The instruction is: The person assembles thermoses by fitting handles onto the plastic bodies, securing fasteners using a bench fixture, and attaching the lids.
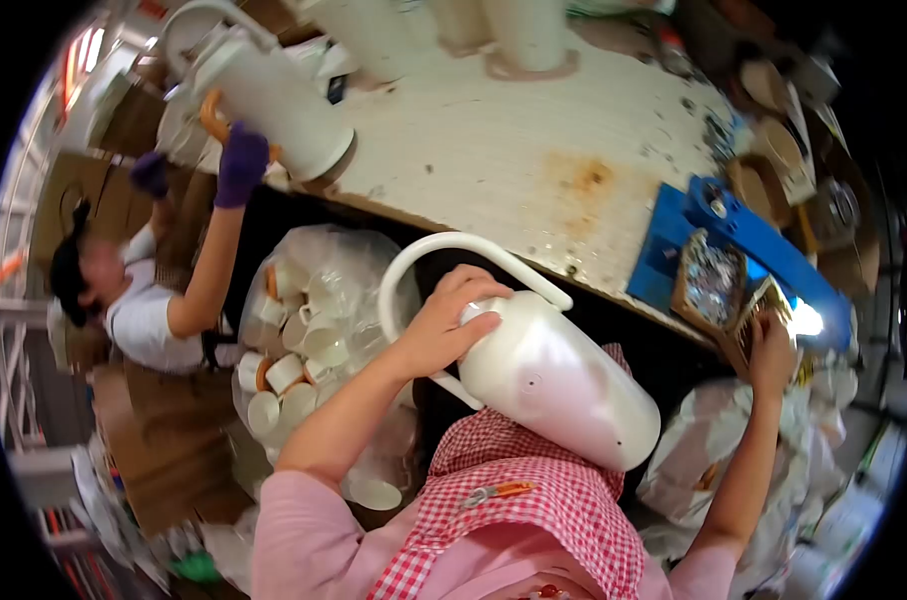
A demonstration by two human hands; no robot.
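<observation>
White jug, plain and apparently without a lid, held at the front of the wearer's body. The left hand (452, 322) has its fingers bent over the neck end of the white jug (564, 390), thumb towards the wearer and the other digits on the far side; the curved handle (454, 243) loops around this hand, one free-looking end lying beyond the fingertips. From these fingers the body slants down and to the right, its base farthest from them, lying against or just above the checked apron (524, 450). Judged by its look, the shell is stiff, hollow and fairly light for its bulk, though its glossy, rounded wall may turn or slip under a dry palm and could scuff. The neck end offers a sound hold, best paired with support beneath the base; the slender handle seems the less steady grip. The right hand (771, 358) is well apart from the jug, at the cardboard tray (757, 318) next to the blue machine (764, 240); glare and small size prevent telling whether its fingers are closed on anything. Just left of those fingers stands a cardboard box (711, 280) of small, shiny parts.
</observation>
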